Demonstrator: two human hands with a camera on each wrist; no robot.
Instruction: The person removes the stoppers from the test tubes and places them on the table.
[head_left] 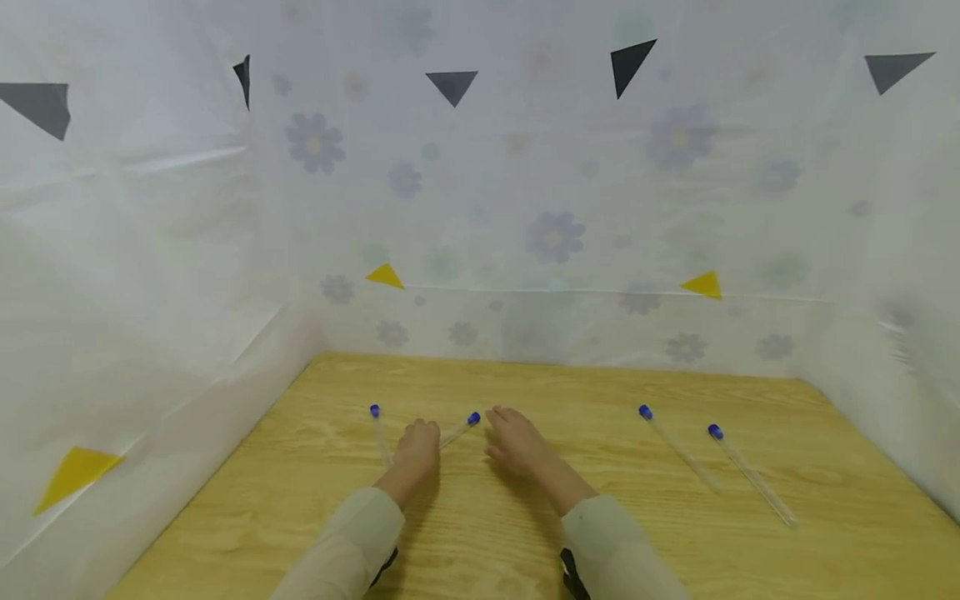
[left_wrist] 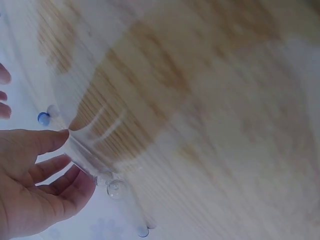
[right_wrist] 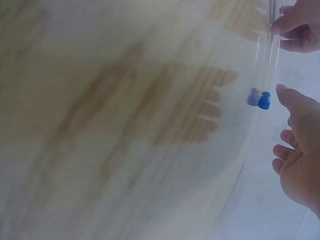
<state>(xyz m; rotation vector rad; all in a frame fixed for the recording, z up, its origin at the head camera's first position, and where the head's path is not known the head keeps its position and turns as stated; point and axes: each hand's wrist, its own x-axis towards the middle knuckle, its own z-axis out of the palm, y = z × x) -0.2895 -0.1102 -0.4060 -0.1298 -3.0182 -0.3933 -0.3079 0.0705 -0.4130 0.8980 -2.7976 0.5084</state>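
My left hand (head_left: 417,450) pinches a clear test tube (head_left: 454,434) between thumb and fingers, low over the wooden table. The tube's blue cap (head_left: 474,418) points to the right, towards my other hand. In the left wrist view its rounded end (left_wrist: 102,179) sticks out past the fingers. My right hand (head_left: 519,442) is just right of the cap, fingers loosely extended and holding nothing. The right wrist view shows the thumb near the blue cap (right_wrist: 264,100) but apart from it. A second capped tube (head_left: 380,433) lies left of my left hand, its lower end hidden by that hand.
On the right side of the table (head_left: 570,533) lie two more blue-capped tubes, one nearer the middle (head_left: 684,450) and another farther right (head_left: 753,479). A pale flowered sheet (head_left: 495,192) with dark and yellow triangles surrounds the back and sides.
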